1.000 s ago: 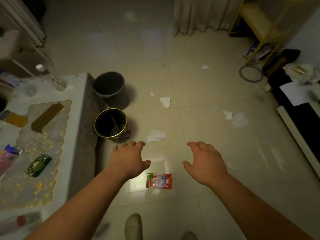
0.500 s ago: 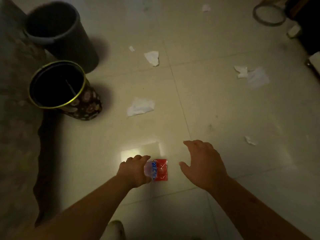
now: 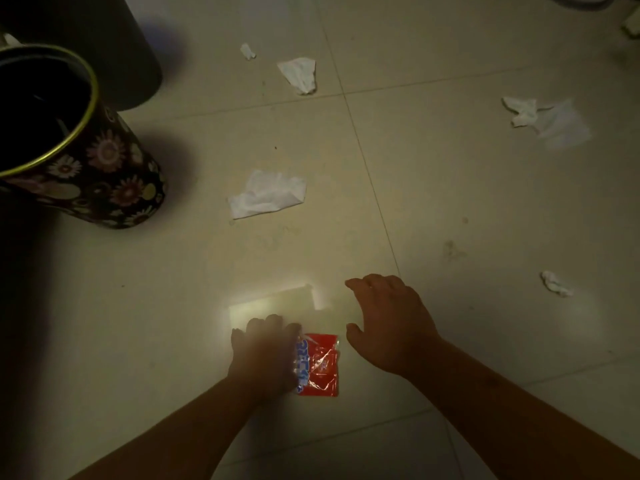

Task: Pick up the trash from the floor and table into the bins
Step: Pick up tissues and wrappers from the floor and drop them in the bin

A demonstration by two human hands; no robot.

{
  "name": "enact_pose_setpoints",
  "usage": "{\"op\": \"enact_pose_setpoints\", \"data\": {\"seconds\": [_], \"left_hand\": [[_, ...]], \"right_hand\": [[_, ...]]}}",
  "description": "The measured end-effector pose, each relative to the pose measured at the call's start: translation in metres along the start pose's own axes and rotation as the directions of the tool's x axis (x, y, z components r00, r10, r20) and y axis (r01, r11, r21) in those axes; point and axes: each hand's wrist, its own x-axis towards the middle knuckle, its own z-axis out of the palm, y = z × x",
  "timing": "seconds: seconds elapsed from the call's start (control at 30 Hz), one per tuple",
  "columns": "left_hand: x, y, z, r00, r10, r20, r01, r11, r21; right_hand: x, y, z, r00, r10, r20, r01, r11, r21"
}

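Head view: the left hand, blurred, had its fingers curled onto the left edge of the red wrapper, which lay on the floor. The right hand was just beside it, fingers loosely spread, holding nothing. The floral bin stood far left

Tiles: pale glossy tiles are filling most of the view.
Grout: a long grout line is running down from the top edge, with a cross line meeting it high up.
Glare: a bright rectangular glare patch is shining in the lower middle.
Smudge: a faint dark smudge is marking the tile right of the long line.
Top right: a pale object is being cut off by the edge, too little showing to identify.
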Motion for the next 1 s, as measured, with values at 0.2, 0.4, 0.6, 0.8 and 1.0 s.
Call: {"op": "enact_pose_setpoints", "data": {"seconds": [0.2, 0.4, 0.6, 0.8, 1.0], "left_hand": [[0.01, -0.006, -0.001, 0.998, 0.065, 0.009, -0.065, 0.997, -0.047], [0.015, -0.013, -0.031, 0.994, 0.082, 0.076, -0.063, 0.972, -0.224], [0.016, -0.027, -0.082, 0.992, 0.084, 0.095, -0.061, 0.972, -0.226], [0.008, -0.057, -0.143, 0.996, 0.088, -0.018, -0.089, 0.961, -0.26], [-0.019, -0.098, -0.221, 0.969, 0.052, -0.241, -0.108, 0.968, -0.227]], "right_hand": [[0.002, -0.002, -0.002, 1.0, -0.007, 0.001, 0.007, 1.0, -0.005], [0.005, 0.003, -0.014, 1.0, 0.016, -0.011, -0.016, 1.0, -0.016], [0.013, -0.007, -0.04, 0.999, 0.025, -0.047, -0.026, 0.999, -0.019], [0.024, -0.029, -0.074, 0.996, 0.02, -0.092, -0.023, 0.999, -0.033], [0.041, -0.074, -0.128, 0.989, 0.02, -0.144, -0.024, 0.999, -0.025]]}}
